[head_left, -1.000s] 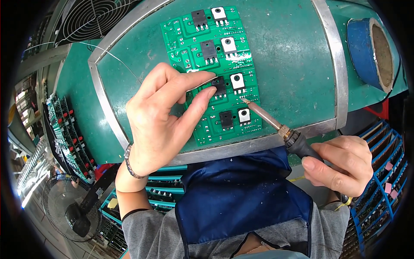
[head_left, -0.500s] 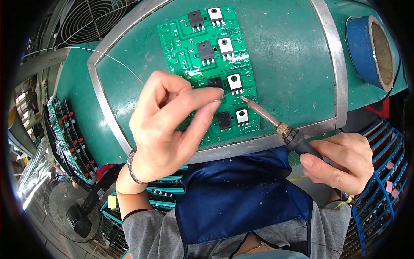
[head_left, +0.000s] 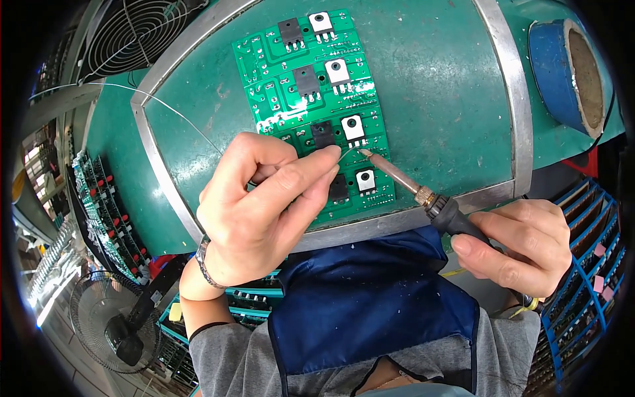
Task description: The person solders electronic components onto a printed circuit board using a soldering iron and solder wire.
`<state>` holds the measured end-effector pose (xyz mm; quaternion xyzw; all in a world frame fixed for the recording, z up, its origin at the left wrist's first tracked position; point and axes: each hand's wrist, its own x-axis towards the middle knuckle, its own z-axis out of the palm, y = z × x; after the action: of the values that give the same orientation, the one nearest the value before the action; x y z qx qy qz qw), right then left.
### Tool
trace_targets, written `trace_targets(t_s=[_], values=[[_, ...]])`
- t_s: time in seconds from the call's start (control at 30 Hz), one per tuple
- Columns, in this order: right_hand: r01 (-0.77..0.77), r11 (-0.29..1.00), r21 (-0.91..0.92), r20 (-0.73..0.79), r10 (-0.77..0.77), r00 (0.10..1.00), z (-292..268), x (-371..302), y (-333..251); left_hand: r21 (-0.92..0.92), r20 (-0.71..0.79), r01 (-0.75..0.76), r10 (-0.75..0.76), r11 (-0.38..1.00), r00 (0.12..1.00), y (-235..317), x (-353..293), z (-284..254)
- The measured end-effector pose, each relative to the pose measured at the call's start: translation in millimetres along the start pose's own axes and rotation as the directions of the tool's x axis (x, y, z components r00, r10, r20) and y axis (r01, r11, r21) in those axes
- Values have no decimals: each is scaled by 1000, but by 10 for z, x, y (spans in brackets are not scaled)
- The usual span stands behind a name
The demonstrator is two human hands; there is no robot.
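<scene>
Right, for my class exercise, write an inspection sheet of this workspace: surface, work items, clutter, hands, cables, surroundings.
Surface: scuffed green worktop with metal edging.
Work items: green circuit board with black and white components; soldering iron, tip near the legs of a white component; thin wire.
Clutter: blue roll at right.
Hands: left hand pinches thin wire; right hand grips soldering iron.
Cables: nothing clearly seen.
Surroundings: fan at lower left, blue rack at right.
</scene>
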<state>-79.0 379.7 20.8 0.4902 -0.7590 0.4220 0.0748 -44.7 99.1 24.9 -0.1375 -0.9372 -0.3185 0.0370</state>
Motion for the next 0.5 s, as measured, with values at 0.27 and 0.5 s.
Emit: trace_targets(t_s=[0.27,0.5], values=[[-16,1000,-5,50,16,999,-24,19,-8,24,4,-29,29,999,1000,-13,17,31],[68,998,-5,80,-67,995,-36,9,54,34,-3,-65,65,997,998,-29,20,28]])
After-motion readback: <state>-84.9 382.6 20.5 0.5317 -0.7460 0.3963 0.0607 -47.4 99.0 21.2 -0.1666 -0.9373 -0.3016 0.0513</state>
